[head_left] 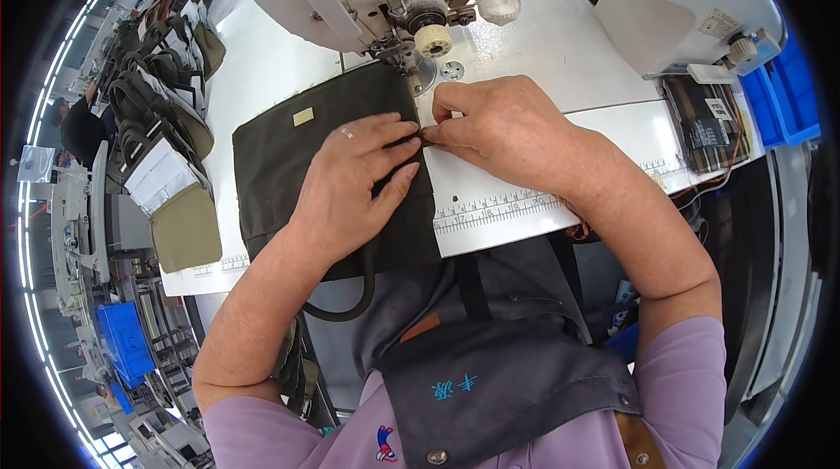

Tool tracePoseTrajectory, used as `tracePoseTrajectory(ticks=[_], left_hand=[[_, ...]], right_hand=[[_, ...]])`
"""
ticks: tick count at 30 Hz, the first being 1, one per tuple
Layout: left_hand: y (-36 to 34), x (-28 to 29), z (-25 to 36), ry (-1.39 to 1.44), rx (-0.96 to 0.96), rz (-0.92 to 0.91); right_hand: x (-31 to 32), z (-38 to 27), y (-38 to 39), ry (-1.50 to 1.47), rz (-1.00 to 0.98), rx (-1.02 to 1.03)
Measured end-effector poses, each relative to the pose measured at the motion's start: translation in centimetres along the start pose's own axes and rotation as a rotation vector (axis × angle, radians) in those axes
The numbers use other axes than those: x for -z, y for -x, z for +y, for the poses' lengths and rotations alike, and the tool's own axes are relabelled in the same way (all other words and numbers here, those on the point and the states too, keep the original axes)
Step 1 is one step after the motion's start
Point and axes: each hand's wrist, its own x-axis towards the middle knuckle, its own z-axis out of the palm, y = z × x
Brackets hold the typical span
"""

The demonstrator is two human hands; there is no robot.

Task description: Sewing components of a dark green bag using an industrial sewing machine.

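Note:
A dark olive fabric bag (271, 163) lies on the white sewing table, with a small pale label (304, 116) on it and a looped handle hanging over the front edge. My left hand (354, 176) rests on top of the fabric, fingers stretched toward its right edge and thumb apart. At that same edge, my right hand (507, 128) pinches the cloth between thumb and fingers. Both sets of fingertips nearly meet there. Just beyond them stands the sewing machine head (394, 14), its needle area over the far right corner of the bag.
Several dark bags (149, 110) are heaped at the left, with an olive piece (185, 228) at the near end. A ruler strip (499, 209) runs along the table's front. At the right lie a striped fabric bundle (704, 123) and a blue bin (783, 101).

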Motion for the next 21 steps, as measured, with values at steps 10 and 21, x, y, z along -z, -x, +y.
tracePoseTrajectory(ticks=[10, 21], left_hand=[[1.0, -0.5, -0.2, 0.187, 0.122, -0.027], [-2.0, -0.8, -4.1, 0.09, 0.047, 0.037]], right_hand=[[0.0, -0.3, -0.2, 0.022, 0.003, -0.001], [-1.2, 1.8, -1.9, 0.15, 0.039, -0.035]])
